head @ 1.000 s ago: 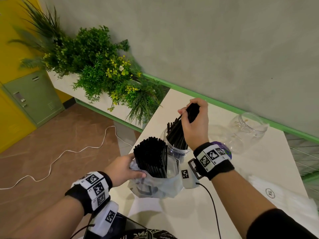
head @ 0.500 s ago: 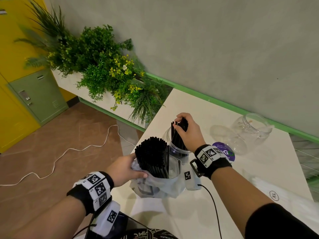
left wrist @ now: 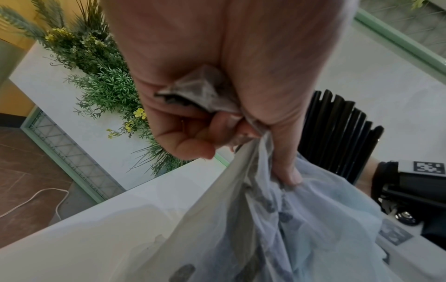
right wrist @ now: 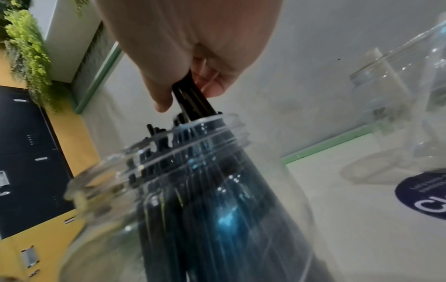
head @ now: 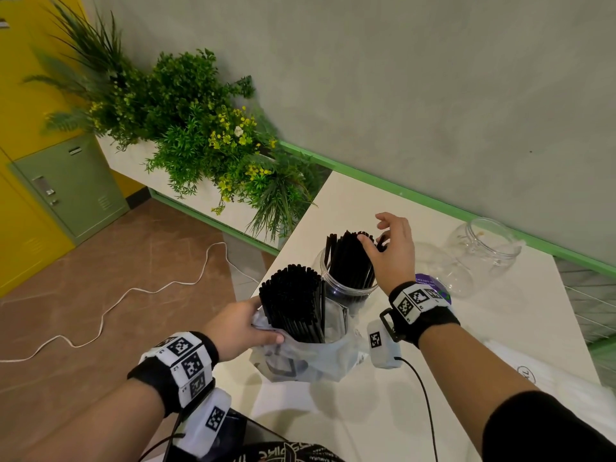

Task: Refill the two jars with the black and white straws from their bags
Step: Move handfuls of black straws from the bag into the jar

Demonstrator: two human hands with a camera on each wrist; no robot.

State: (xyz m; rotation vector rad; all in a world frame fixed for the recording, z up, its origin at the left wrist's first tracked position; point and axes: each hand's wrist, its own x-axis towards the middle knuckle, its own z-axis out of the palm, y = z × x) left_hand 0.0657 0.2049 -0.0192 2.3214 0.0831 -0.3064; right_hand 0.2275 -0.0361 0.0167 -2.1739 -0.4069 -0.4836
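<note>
My left hand [head: 258,328] grips the crumpled rim of a translucent plastic bag [head: 300,363] that stands on the white table [head: 483,331]. A thick bundle of black straws [head: 293,303] sticks up out of the bag. Just behind it stands a clear jar [head: 346,290] partly filled with black straws [head: 348,258]. My right hand [head: 376,236] is over the jar's mouth. In the right wrist view its thumb and fingers [right wrist: 212,89] pinch the tops of a few black straws [right wrist: 193,101] that reach down into the jar [right wrist: 193,171]. A second clear jar [head: 480,251] is empty at the back right.
A purple round disc [head: 438,290] lies between the jars. A white bag [head: 550,378] lies at the table's right. Green plants [head: 206,135] fill a planter past the table's left end. A white cable [head: 110,301] runs over the floor.
My right hand lowered a handful of black straws into the jar, then loosened, with the index finger lifting. The left hand kept its grip on the bag.
</note>
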